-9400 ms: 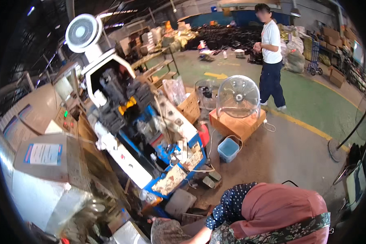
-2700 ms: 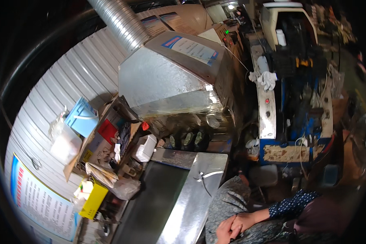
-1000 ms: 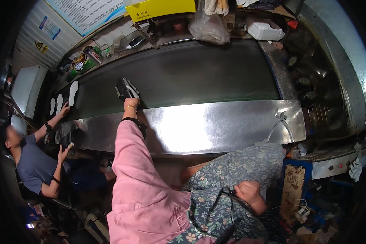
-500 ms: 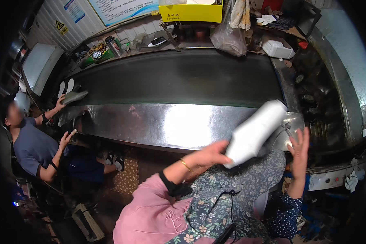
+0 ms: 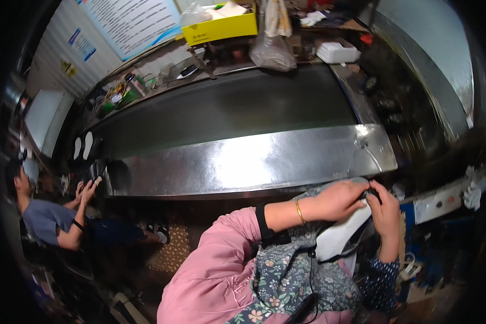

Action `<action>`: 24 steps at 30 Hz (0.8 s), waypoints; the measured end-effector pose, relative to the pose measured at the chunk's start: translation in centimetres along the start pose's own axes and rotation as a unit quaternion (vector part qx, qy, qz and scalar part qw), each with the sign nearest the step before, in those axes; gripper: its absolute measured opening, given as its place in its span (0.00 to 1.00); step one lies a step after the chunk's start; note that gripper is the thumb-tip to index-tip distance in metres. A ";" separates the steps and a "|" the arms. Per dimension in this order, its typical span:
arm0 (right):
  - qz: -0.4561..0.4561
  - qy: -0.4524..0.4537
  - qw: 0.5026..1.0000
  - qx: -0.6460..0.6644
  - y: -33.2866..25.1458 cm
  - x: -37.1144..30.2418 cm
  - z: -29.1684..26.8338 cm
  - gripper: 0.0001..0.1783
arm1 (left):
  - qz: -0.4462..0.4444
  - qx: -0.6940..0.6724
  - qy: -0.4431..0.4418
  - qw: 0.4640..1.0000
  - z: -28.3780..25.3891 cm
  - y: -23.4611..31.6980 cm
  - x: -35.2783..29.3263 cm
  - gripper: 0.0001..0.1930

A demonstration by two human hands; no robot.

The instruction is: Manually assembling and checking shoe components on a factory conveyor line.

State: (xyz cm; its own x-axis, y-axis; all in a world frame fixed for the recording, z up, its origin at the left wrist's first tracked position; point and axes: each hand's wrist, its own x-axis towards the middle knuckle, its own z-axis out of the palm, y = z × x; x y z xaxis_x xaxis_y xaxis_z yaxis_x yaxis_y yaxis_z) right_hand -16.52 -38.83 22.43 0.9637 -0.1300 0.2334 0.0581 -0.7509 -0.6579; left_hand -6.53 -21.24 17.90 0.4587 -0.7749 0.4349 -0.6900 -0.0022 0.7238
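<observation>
A long, white boot-shaped piece [image 5: 337, 237] lies slantwise over my lap, against the flowered apron. Its far end is between my hands, and a dark edge or opening shows there. My left hand [image 5: 340, 201] lies over the top of that end, fingers closed at the tip. From the other side, my right hand [image 5: 386, 210] grips the same end, its fingertips almost meeting the left ones. My fingers partly hide what they pinch, and the near end of the white piece reaches down between my forearms.
Ahead stretches a dark conveyor belt [image 5: 227, 108] with a shiny metal ledge [image 5: 200, 173] along its near side. White soles [image 5: 87, 144] lie at its left end, near a seated co-worker [image 5: 54, 221] handling a dark item. A control box [image 5: 437, 206] stands right; a yellow box [image 5: 221, 27] sits behind.
The white piece has come down from above the ledge to my lap. My right hand, open and apart before, now grips its end beside my left. The co-worker's hands have come together.
</observation>
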 end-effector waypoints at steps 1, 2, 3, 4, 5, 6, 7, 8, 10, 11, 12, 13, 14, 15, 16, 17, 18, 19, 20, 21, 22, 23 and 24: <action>-0.001 0.003 1.000 0.007 0.4 0.1 -0.1 0.21 | 0.019 0.028 0.012 0.999 0.5 0.0 0.2 0.25; 0.014 0.001 0.998 0.055 0.4 0.5 0.0 0.21 | -0.002 0.062 0.002 0.998 0.0 0.0 0.4 0.22; 0.050 -0.014 0.995 0.087 -0.2 0.8 0.0 0.22 | -0.020 0.094 -0.009 0.995 -0.7 0.5 0.1 0.18; 0.112 -0.039 0.985 0.125 -0.9 1.0 -0.1 0.22 | -0.005 0.104 0.022 0.994 -0.6 0.5 -0.5 0.16; 0.006 0.040 0.992 0.116 0.8 0.5 0.6 0.22 | 0.024 0.112 0.053 0.992 -0.4 0.1 0.3 0.13; 0.008 0.048 0.989 0.138 2.0 0.1 0.9 0.21 | 0.008 0.102 0.059 0.993 -0.2 0.1 0.7 0.11; 0.003 0.052 0.985 0.164 2.8 -0.1 1.0 0.21 | -0.011 0.099 0.070 0.993 0.3 0.2 0.7 0.10; 0.003 0.061 0.986 0.153 2.8 -0.4 0.8 0.20 | -0.046 0.119 0.068 0.990 0.8 0.4 0.6 0.09; -0.018 0.104 0.990 0.095 2.8 -1.0 0.8 0.20 | -0.041 0.054 0.101 0.993 2.5 0.3 0.9 0.12; -0.021 0.133 0.989 0.061 2.4 -1.1 0.6 0.17 | -0.051 -0.009 0.140 0.989 3.1 0.1 1.2 0.15; -0.034 0.151 0.987 0.044 3.0 -1.1 0.5 0.16 | -0.148 -0.134 0.040 0.979 2.7 -0.6 1.4 0.23; -0.045 0.163 0.985 0.029 3.4 -1.2 0.6 0.15 | -0.148 -0.133 0.035 0.979 2.9 -0.7 1.9 0.23; -0.042 0.166 0.985 0.031 3.4 -1.4 0.6 0.15 | -0.084 -0.121 0.004 0.989 2.9 -0.8 2.6 0.30; -0.039 0.152 0.987 0.025 3.1 -1.5 0.6 0.15 | -0.020 -0.108 -0.026 0.994 3.0 -1.0 3.1 0.36; -0.035 0.140 0.989 0.017 3.0 -1.7 0.4 0.15 | -0.090 -0.174 -0.097 0.976 2.7 -0.7 3.5 0.45; -0.032 0.143 0.989 0.016 3.2 -1.7 0.1 0.15 | -0.089 -0.175 -0.101 0.975 3.0 -0.6 3.6 0.45; 0.005 0.109 0.991 0.079 3.4 -1.6 -0.2 0.16 | -0.110 -0.166 -0.095 0.975 3.4 -0.6 3.7 0.44; 0.038 0.073 0.986 0.142 3.6 -1.4 -0.4 0.17 | -0.131 -0.154 -0.086 0.975 3.6 -0.8 3.7 0.43; 0.038 0.072 0.986 0.142 3.7 -1.7 -0.3 0.17 | -0.131 -0.154 -0.085 0.976 3.9 -1.2 3.4 0.43; 0.006 0.089 0.988 0.122 3.8 -2.2 0.2 0.17 | -0.150 -0.188 -0.089 0.966 4.2 -1.8 2.9 0.43; -0.023 0.108 0.989 0.101 3.9 -2.4 0.4 0.16 | -0.167 -0.223 -0.095 0.956 4.3 -2.0 3.0 0.43; -0.021 0.109 0.989 0.099 4.0 -2.4 0.4 0.16 | -0.166 -0.226 -0.097 0.955 4.3 -2.2 3.1 0.43; -0.005 0.127 0.988 0.093 4.1 -2.4 0.4 0.16 | -0.175 -0.249 -0.104 0.947 4.3 -2.4 3.1 0.42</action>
State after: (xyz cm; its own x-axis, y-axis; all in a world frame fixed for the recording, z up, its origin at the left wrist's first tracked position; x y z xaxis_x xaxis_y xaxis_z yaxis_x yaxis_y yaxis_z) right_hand -18.50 -41.36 18.86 0.8680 -0.2993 0.3962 0.1366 -0.6232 -0.7700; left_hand -5.91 -26.39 15.21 0.4537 -0.8900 0.0445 -0.1435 -0.0238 0.9894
